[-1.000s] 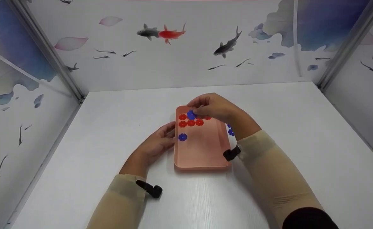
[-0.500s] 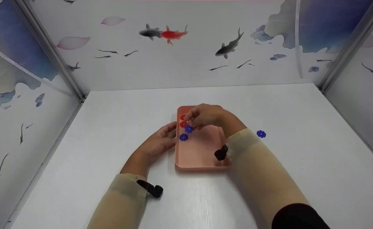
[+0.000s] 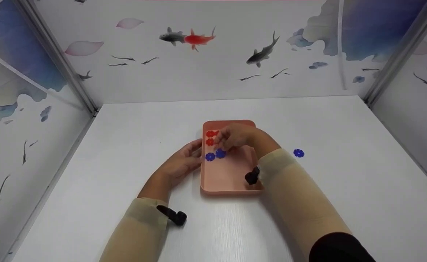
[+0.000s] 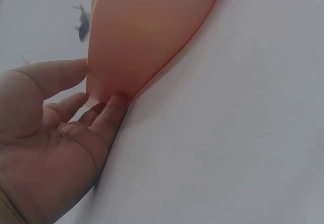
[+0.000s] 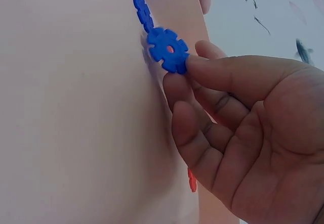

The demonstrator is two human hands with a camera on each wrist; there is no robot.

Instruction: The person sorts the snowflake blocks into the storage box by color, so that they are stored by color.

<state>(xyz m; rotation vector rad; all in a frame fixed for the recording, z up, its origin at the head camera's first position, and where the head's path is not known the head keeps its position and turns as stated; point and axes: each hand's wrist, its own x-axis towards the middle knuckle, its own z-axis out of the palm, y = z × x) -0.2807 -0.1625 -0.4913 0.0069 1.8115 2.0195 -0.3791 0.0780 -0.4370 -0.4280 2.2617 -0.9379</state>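
My right hand (image 3: 237, 136) is over a pink tray (image 3: 231, 182) and pinches a blue notched flower-shaped disc (image 5: 168, 50) by its edge between thumb and fingers. That disc is tilted, right beside another blue disc (image 3: 210, 157) lying near the tray's left wall. My left hand (image 3: 180, 162) rests at the tray's left side. In the left wrist view its fingertips (image 4: 119, 100) touch the outer wall low down, and the thumb reaches the rim. Red discs (image 3: 210, 142) of the same shape lie toward the tray's far end, partly hidden behind my right hand.
One more blue disc (image 3: 299, 153) lies on the white table (image 3: 126, 145), right of the tray and beside my right forearm. Printed walls (image 3: 220, 80) with fish pictures enclose the table at the back and sides.
My right hand brought the blue disc from over the red ones toward me, then lowered it right of the other blue disc. My left hand stayed at the tray's side.
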